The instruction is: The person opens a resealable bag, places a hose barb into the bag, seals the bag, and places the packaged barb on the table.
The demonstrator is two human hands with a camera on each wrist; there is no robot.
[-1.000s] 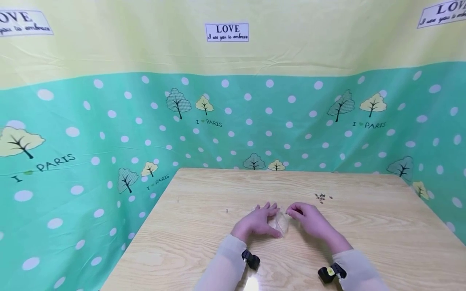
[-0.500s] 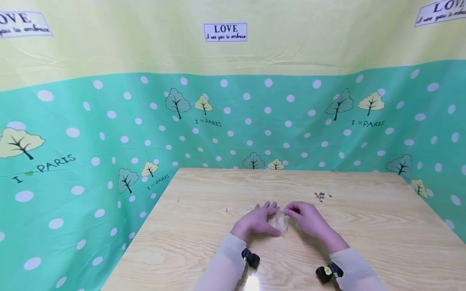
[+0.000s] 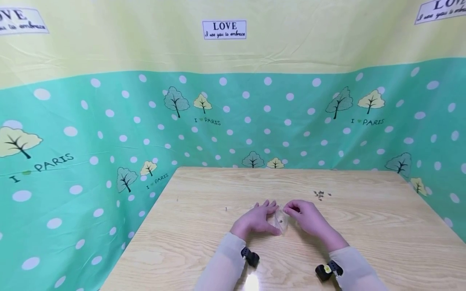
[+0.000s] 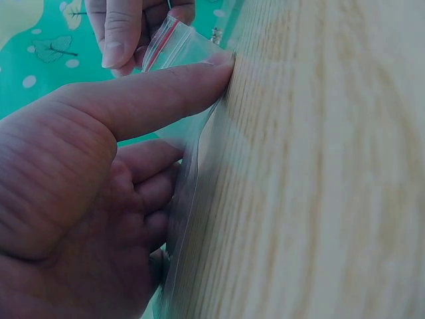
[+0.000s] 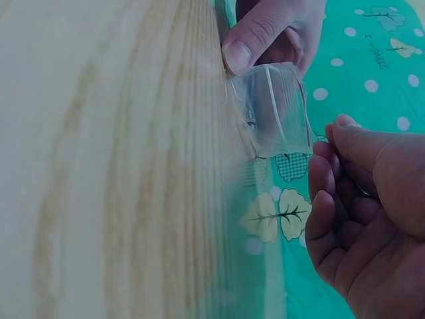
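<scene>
A small clear zip-lock bag (image 3: 281, 226) with a red line at its mouth (image 5: 304, 113) stands on the table with its mouth toward the right. My left hand (image 3: 257, 220) holds it, thumb (image 4: 166, 96) along one side and fingers at the other, keeping it bulged. Inside lies a small dark metal piece (image 5: 251, 119), perhaps a screw. My right hand (image 3: 306, 216) hovers right at the bag's mouth, thumb and index fingertips together, the other fingers curled, with nothing showing between them.
A loose pile of several small dark metal pieces (image 3: 320, 195) lies behind my right hand. One tiny piece (image 3: 226, 209) sits left of my left hand. The wooden table (image 3: 164, 246) backs onto a green and yellow curtain (image 3: 233, 113).
My right hand has moved slightly left to the bag's mouth. The small piece at its fingertips has been let go and is now inside the bag. The left hand keeps its hold.
</scene>
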